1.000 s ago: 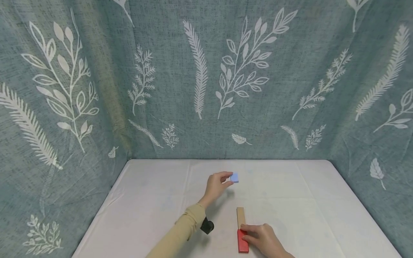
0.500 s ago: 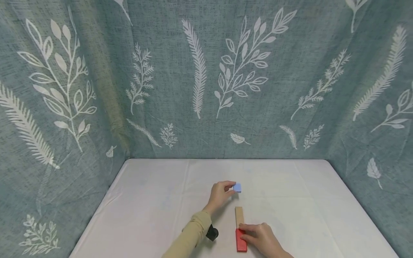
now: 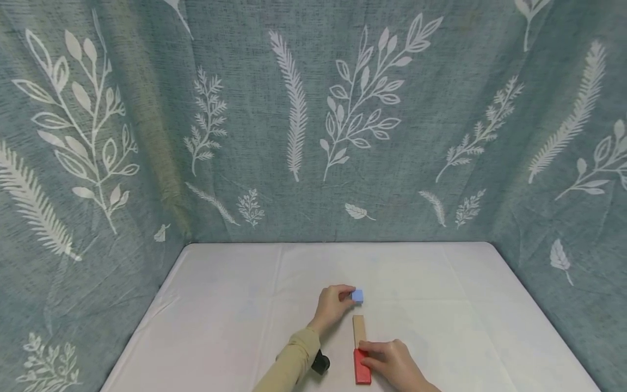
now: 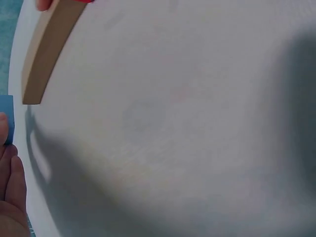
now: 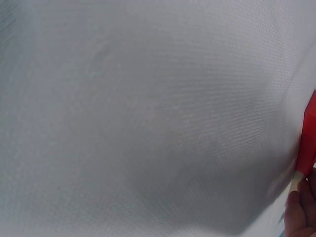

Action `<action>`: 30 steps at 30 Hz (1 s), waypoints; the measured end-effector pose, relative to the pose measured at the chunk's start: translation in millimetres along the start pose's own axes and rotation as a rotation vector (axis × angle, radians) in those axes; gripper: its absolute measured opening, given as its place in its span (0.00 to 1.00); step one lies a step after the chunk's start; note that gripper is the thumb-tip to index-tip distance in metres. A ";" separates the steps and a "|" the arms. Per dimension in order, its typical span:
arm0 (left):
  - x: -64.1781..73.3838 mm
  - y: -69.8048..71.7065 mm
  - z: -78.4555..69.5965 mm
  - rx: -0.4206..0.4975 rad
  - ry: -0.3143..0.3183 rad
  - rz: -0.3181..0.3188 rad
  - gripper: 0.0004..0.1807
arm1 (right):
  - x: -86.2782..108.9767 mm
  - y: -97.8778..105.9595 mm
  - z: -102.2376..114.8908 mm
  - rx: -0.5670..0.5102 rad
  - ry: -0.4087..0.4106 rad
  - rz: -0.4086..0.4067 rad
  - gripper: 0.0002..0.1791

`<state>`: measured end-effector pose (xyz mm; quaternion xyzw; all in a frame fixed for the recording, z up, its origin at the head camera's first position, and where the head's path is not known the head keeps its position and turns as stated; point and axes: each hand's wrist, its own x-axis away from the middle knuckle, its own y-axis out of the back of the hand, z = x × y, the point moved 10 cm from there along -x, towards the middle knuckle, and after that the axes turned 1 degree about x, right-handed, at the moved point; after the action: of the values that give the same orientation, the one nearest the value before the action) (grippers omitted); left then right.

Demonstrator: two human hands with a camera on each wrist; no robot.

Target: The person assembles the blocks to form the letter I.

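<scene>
My left hand (image 3: 330,309) pinches a small blue block (image 3: 358,296) between thumb and fingers, just beyond the far end of a plain wooden block (image 3: 359,328). In the left wrist view the blue block (image 4: 7,118) is cut off by the edge, with a gap between it and the wooden block (image 4: 52,54). A red block (image 3: 362,371) lies end to end with the wooden one, nearer me. My right hand (image 3: 394,363) pinches the red block close to where the two meet. Only a sliver of red block (image 5: 307,140) shows in the right wrist view.
A white cloth (image 3: 220,316) covers the table. Behind it and at both sides hangs a green-blue curtain (image 3: 245,136) with white leaf prints. A black device (image 3: 320,363) sits at my left wrist.
My left hand has brought the blue block down and nearer to the wooden block's far end. The right hand stays on the red block. The head view has shifted slightly.
</scene>
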<state>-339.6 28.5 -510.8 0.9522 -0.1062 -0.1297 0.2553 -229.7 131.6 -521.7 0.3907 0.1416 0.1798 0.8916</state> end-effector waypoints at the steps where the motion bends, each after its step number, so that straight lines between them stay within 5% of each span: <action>1: 0.7 -0.4 1.2 -0.003 -0.001 0.000 0.14 | -0.3 -0.5 -0.3 0.001 -0.001 0.000 0.18; 13: 13.2 -8.2 10.9 -0.021 0.016 0.003 0.15 | 3.6 -9.3 -3.9 -0.026 -0.046 0.035 0.20; 30: 10.4 -6.0 8.1 -0.035 0.001 -0.028 0.15 | -0.4 -3.3 -1.1 0.001 -0.026 0.033 0.19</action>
<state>-331.4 27.0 -522.6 0.9490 -0.0905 -0.1349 0.2702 -229.8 130.0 -524.8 0.3959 0.1236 0.1893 0.8900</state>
